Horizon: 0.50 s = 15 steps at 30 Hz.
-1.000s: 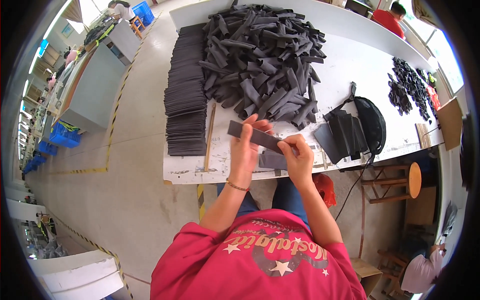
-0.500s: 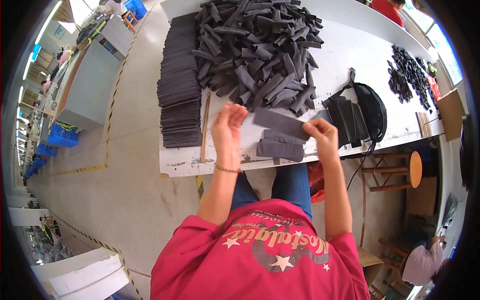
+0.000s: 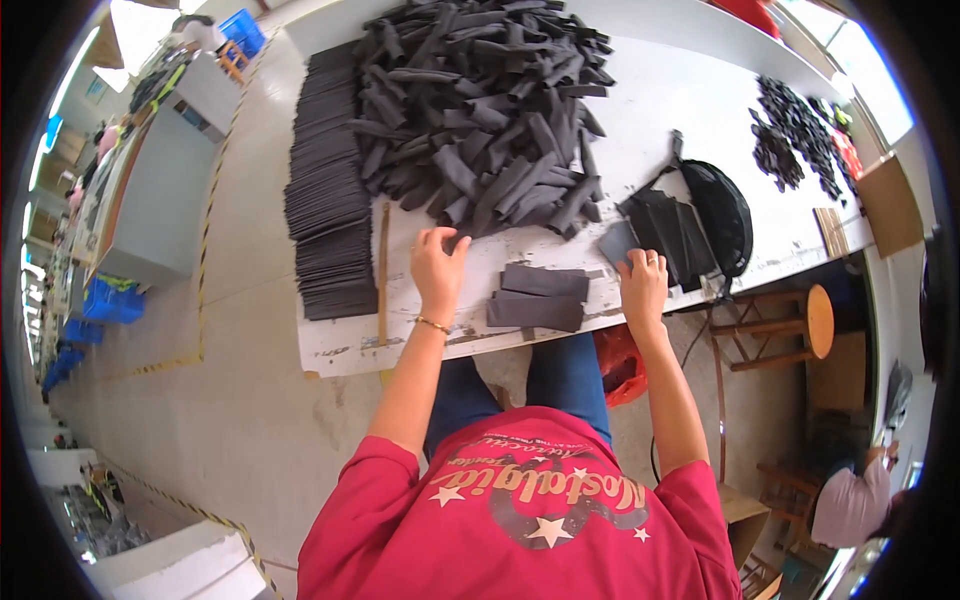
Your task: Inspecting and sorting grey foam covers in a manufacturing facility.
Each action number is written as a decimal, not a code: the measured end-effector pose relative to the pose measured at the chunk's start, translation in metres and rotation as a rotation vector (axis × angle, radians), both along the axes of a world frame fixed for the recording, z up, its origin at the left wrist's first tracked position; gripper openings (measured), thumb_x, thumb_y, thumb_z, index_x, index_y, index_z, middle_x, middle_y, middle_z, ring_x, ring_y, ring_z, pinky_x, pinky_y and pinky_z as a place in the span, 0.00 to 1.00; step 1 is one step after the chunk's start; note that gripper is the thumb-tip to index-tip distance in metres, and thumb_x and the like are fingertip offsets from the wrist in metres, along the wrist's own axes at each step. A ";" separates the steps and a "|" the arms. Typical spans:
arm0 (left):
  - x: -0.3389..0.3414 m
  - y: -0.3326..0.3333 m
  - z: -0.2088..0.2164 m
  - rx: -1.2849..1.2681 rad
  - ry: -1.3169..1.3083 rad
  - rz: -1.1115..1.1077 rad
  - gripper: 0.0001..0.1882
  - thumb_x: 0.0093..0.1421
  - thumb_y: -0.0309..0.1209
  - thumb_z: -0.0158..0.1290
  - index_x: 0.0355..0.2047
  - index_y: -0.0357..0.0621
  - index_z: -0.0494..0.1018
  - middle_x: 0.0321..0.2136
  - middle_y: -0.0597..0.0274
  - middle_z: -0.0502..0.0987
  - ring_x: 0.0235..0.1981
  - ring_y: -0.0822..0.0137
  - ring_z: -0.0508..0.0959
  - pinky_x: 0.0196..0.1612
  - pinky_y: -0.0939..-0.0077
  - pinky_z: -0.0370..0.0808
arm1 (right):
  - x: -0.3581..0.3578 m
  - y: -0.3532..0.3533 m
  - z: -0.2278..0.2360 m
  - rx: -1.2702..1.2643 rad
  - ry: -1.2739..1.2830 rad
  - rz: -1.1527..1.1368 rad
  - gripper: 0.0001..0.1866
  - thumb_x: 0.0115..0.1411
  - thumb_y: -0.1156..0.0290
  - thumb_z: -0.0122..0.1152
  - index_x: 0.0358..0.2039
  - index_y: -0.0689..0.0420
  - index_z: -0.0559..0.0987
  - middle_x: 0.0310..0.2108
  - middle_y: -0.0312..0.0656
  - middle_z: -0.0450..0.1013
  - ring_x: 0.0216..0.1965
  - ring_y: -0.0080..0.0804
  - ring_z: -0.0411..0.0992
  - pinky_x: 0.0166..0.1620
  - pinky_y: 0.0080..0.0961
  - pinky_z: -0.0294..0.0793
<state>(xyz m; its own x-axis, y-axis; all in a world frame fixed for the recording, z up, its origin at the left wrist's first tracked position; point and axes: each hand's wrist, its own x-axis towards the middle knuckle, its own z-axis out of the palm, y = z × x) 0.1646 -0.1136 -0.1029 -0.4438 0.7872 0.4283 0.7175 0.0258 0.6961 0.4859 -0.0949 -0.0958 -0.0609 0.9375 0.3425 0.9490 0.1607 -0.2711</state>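
Observation:
My left hand [image 3: 437,272] is at the near edge of a large heap of dark grey fabric pieces [image 3: 490,130]. Its thumb and fingers close on the end of one dark piece [image 3: 457,240]. To the right, my right hand [image 3: 643,287] has its fingers slightly bent and apart, the tips at the near edge of a lighter grey flat piece [image 3: 617,240]. That piece lies beside several black flat pieces [image 3: 672,235]. Between my hands, flattened dark grey strips [image 3: 537,311] lie in two overlapping groups near the table's front edge.
A long, tightly packed row of dark strips [image 3: 328,190] lines the left of the white table [image 3: 340,350]. Next to it lies a wooden stick [image 3: 383,275]. A black curved bag [image 3: 718,215] lies right, a heap of small black parts [image 3: 800,135] beyond. A wooden stool [image 3: 818,322] stands at right.
The strip in my right hand has left it, and that hand has moved toward the lighter grey piece. My left hand has come to the heap's edge and closed. The whole view has shifted slightly.

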 end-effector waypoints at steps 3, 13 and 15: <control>-0.007 0.008 -0.006 -0.071 0.254 -0.051 0.11 0.48 0.31 0.64 0.30 0.45 0.75 0.31 0.60 0.74 0.35 0.55 0.75 0.41 0.60 0.71 | -0.005 0.008 0.001 0.075 -0.163 -0.130 0.20 0.50 0.61 0.68 0.39 0.58 0.73 0.41 0.45 0.71 0.46 0.44 0.67 0.45 0.40 0.68; -0.020 -0.023 0.017 -0.250 -1.023 -0.238 0.12 0.62 0.36 0.55 0.37 0.40 0.69 0.18 0.55 0.76 0.09 0.67 0.72 0.10 0.76 0.62 | -0.003 0.009 -0.021 -0.004 -0.360 0.047 0.14 0.57 0.67 0.56 0.41 0.63 0.76 0.41 0.45 0.71 0.43 0.40 0.69 0.41 0.33 0.73; -0.020 -0.033 0.021 -0.215 -1.282 -0.263 0.11 0.64 0.34 0.54 0.38 0.40 0.70 0.23 0.53 0.78 0.15 0.64 0.78 0.15 0.75 0.72 | -0.001 0.013 -0.027 -0.010 -0.455 0.112 0.13 0.56 0.70 0.56 0.40 0.63 0.76 0.39 0.45 0.72 0.43 0.39 0.70 0.41 0.31 0.74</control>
